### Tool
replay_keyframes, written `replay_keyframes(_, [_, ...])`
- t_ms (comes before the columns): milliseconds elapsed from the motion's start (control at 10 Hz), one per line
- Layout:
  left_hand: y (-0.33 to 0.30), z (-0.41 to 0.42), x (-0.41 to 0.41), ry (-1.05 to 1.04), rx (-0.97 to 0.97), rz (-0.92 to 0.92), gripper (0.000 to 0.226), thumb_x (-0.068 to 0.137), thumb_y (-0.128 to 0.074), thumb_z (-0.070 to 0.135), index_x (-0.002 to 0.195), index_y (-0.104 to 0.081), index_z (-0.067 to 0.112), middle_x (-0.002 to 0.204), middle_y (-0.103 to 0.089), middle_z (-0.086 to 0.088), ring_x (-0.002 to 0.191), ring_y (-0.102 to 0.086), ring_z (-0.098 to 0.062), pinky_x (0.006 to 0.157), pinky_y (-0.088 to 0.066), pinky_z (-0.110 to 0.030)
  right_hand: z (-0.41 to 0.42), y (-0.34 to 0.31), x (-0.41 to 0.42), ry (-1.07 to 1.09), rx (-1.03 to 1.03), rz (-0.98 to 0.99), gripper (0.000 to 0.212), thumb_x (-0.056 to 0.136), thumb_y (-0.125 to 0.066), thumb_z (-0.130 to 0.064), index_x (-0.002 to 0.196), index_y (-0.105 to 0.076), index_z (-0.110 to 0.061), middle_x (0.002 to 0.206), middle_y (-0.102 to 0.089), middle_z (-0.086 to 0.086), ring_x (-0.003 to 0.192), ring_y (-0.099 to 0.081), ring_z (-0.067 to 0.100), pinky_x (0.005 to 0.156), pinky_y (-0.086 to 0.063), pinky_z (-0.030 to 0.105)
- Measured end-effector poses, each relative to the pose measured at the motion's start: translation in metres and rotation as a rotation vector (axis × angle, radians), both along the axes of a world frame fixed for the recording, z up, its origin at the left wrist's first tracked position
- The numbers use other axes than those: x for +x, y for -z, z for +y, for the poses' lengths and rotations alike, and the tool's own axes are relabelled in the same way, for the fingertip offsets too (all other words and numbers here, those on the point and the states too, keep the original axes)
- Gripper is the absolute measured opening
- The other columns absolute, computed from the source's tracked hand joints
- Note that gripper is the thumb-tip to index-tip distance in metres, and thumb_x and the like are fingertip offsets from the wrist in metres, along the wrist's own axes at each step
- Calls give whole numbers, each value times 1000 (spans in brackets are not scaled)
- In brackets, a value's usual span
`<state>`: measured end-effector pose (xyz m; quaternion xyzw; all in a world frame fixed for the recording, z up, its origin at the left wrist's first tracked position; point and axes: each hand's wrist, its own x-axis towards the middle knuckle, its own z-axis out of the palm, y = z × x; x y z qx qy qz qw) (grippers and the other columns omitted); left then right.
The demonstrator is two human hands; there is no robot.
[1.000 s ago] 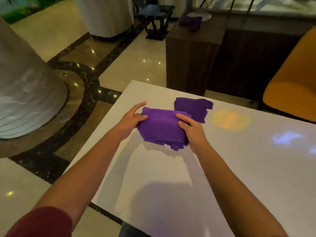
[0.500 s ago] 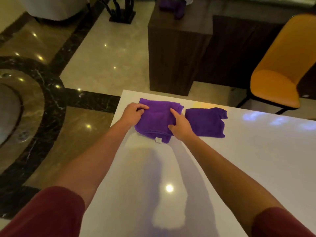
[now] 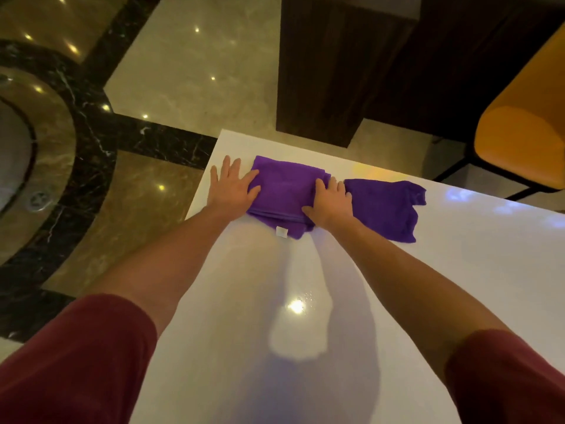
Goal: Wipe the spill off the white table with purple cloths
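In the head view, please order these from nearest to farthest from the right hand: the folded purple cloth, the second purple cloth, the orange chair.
From the right hand:
1. Folded purple cloth, under the hand, touching it.
2. Second purple cloth, beside the hand on its right.
3. Orange chair, off the table, far right.

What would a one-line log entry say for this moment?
left hand: flat on folded cloth edge | right hand: pressing same cloth | second cloth: untouched beside | white table

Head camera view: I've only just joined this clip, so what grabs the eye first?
Two purple cloths at the far corner of the white table: a folded cloth with both hands flat on it, left hand at its left edge, right hand at its right. The second cloth lies untouched just right of it.
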<state>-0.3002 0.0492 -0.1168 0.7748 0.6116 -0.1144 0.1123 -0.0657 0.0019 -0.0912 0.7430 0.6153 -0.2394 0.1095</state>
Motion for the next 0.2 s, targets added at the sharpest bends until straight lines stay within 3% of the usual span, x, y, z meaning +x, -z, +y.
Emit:
replay_keyframes(100, [-26,-1,1,68,19,43,62,102,-37,63,158,-32,37,172,-9,-11,158,2,-37,125,-3,-60,-3,-33,0,3,79,27,83,97,-73,-40,162,-29,-16,172,-23,16,157,-26,39,126,-33,54])
replay_keyframes(200, [-67,1,12,101,142,-36,64,98,-46,65,155,-38,36,171,-14,-10,158,-3,-36,125,-6,-60,-5,-78,-3,28,254,145,81,98,-74,-37,164,-31,-21,176,-18,10,161,-20,34,126,-33,51])
